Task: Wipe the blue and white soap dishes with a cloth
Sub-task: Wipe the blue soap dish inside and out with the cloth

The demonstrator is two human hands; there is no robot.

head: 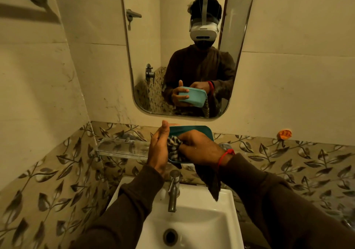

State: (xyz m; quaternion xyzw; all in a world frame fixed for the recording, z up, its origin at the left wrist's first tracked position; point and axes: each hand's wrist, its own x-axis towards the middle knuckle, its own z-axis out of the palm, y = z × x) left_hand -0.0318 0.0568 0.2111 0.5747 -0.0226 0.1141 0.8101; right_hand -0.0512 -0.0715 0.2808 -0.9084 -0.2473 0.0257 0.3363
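On the far left, a clear glass shelf point(123, 149) juts from the leaf-patterned tile band point(57, 172) just beside the raised hands. The left hand point(158, 149) stands edge-on above the basin, thumb pointing up, its fingers wrapped around the left end of the blue soap dish point(199, 128) so that it grips the dish from the side; the mirror's reflection shows those fingers curled across the dish's outer wall. The dish is held in the air over the tap, tilted so its open side faces the person, with its upper rim just below the mirror point(184, 47). Pressed into its hollow is a checked cloth point(173, 147), bunched between the two hands, with a dark tail hanging down past the right wrist toward the sink. The right hand point(199, 146) is clenched on that cloth, knuckles bent inward against the inside of the dish, covering most of the dish's middle. A red thread bracelet point(225, 155) circles the right wrist above a brown sleeve point(269, 191). Below the hands, a steel tap point(173, 189) rises at the back of the white sink point(226, 220), whose drain sits near the bottom edge. Far right, a small orange hook point(284, 134) clings to the wall just above the tile band.
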